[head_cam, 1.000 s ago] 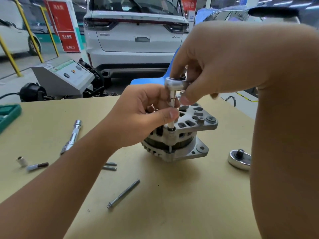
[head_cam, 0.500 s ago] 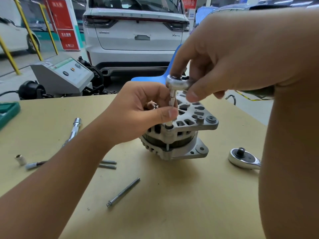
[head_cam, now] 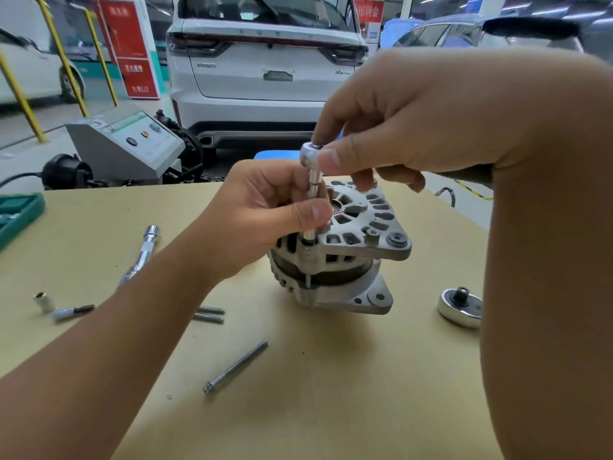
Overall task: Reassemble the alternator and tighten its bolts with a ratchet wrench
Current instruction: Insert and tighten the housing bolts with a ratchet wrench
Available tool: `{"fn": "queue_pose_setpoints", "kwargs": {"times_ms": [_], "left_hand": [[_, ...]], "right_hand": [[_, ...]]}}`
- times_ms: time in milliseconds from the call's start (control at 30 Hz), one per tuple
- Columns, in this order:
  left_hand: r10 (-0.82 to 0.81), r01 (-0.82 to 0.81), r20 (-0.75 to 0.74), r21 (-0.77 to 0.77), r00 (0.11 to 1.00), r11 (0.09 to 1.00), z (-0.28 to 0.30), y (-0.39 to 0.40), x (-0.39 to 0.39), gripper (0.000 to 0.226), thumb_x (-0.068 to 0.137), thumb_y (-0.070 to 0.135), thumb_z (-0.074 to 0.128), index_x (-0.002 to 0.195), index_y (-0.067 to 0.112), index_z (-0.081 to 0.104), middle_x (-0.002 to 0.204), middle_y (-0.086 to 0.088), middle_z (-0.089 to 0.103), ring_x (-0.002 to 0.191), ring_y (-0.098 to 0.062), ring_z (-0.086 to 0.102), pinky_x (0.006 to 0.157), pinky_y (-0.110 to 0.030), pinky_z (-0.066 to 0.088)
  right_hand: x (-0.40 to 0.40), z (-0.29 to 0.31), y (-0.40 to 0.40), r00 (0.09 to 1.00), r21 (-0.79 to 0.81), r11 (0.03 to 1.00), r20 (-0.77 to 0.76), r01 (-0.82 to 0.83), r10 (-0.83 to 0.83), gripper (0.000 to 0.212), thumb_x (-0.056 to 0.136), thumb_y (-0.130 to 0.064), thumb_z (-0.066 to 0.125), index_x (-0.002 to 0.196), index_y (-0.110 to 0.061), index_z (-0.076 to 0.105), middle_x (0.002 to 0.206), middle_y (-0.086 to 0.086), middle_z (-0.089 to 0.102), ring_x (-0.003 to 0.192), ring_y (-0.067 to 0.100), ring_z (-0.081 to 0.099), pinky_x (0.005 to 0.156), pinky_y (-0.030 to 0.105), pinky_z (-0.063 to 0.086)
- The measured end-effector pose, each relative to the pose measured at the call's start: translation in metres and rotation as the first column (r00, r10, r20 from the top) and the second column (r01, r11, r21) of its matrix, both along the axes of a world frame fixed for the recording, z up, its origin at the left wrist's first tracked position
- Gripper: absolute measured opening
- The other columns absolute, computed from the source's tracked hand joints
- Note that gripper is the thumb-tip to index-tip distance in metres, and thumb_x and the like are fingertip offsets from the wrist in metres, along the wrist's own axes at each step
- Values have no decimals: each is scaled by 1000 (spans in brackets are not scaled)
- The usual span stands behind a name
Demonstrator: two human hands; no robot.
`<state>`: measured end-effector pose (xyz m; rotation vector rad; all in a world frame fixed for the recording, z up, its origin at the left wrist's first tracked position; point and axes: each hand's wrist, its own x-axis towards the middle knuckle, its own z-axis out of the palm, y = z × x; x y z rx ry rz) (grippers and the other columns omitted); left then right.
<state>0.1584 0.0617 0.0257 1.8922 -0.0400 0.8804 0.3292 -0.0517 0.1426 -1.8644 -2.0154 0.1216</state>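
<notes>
The grey alternator [head_cam: 361, 240] stands on the tan table [head_cam: 298, 393], its vented cover facing up. A chrome socket extension [head_cam: 313, 180] stands upright on a bolt at the alternator's near-left rim. My left hand [head_cam: 262, 217] pinches the lower shaft of the extension between thumb and fingers. My right hand [head_cam: 414, 127] grips the round ratchet head [head_cam: 310, 151] on top of it with thumb and fingertips. The ratchet's handle is hidden behind my right hand.
A long bolt [head_cam: 235, 366] lies loose in front of the alternator, two more bolts [head_cam: 209, 313] by my left forearm. Another ratchet head [head_cam: 461, 307] lies at the right. A chrome extension bar [head_cam: 142, 257], a small socket [head_cam: 43, 302] and a bit [head_cam: 71, 312] lie left. A green tool case [head_cam: 16, 214] sits at the left edge.
My right hand has turned slightly on the ratchet head. The view shifted a little; the alternator and my left hand stay put.
</notes>
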Motion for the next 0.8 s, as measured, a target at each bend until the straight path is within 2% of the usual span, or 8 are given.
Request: {"fn": "queue_pose_setpoints", "kwargs": {"times_ms": [100,233,367,467,600,667,733,800], "left_hand": [[-13,13,16,-17,1000,1000,-3,3,-1,5,88,8,76,91,5,74,85,-26,67,77,-27,66,77,-35,59],[-39,41,30,-81,999,996,-5,5,-2,11,84,14,73,93,15,80,91,-21,70,79,-22,72,78,-31,61],[-41,44,30,-94,999,995,-5,5,-2,12,85,15,73,94,15,80,93,-23,72,80,-22,74,77,-30,60],[-27,31,41,-98,999,995,-6,3,-2,12,83,14,75,93,18,80,90,-22,72,79,-20,73,75,-28,59],[-12,25,95,-135,995,991,-7,0,-1,16,79,8,80,93,17,80,84,-5,73,75,-16,70,74,-27,59],[-23,34,86,-134,996,990,-6,-1,-3,15,80,6,79,93,15,79,83,-7,72,76,-16,69,74,-26,58],[-19,28,68,-138,998,990,-4,-1,-4,16,82,2,79,92,15,79,87,-13,71,80,-20,68,78,-28,58],[-3,12,62,-149,998,989,-4,-4,-4,20,81,-1,77,90,17,80,88,-13,72,81,-20,69,79,-28,58]], "right_hand": [[-3,1,-1,1000,12,1000,4,9,-9,17,93,-6,73,94,-22,78,80,12,73,71,40,70,67,64,59],[-6,6,-1,997,15,999,70,29,-30,21,89,-9,78,95,-28,79,76,3,74,65,29,71,64,55,62],[-14,8,-3,981,55,996,176,68,-77,30,83,-12,76,97,-37,78,78,-9,70,68,16,70,60,36,62],[-20,10,-3,979,16,997,190,74,-76,27,82,-13,79,94,-37,77,78,-9,70,69,16,69,64,37,60],[-26,6,-8,992,46,997,106,63,-67,27,82,-6,79,94,-29,79,71,-5,68,59,17,65,54,32,55],[-33,6,-11,987,47,997,147,53,-59,28,84,-4,75,96,-29,78,76,-5,68,64,16,66,58,33,57],[-38,11,-13,988,27,998,143,62,-66,29,84,-3,75,86,-32,75,77,-6,67,69,18,66,65,36,59],[-43,16,-14,983,27,996,157,88,-91,38,85,-5,76,72,-39,65,73,-10,64,65,13,62,62,29,53]]}}
